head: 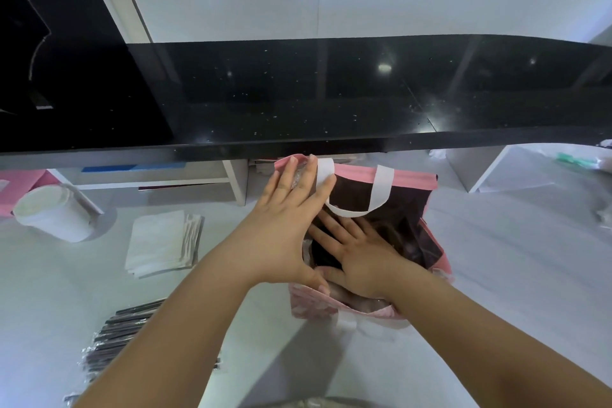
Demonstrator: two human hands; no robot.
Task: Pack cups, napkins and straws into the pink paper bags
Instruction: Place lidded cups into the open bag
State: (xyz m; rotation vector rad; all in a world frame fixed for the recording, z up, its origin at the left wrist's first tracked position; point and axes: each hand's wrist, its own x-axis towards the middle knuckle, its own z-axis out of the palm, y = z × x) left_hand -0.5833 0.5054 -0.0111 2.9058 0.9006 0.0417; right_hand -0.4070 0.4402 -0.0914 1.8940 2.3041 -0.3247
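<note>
Wrapped straws (132,325) are seen nearest, lower left. The pink paper bag (414,177) is held open on the white surface, the left hand (284,215) laid flat against its left wall and the right hand (359,255) spread inside. Its base should be pressed square before filling. Napkins (159,242) and stacked cups (53,212) are set farther left.

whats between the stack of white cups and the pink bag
The pile of white napkins lies between the cups and the pink bag, seen in the head view.
</note>
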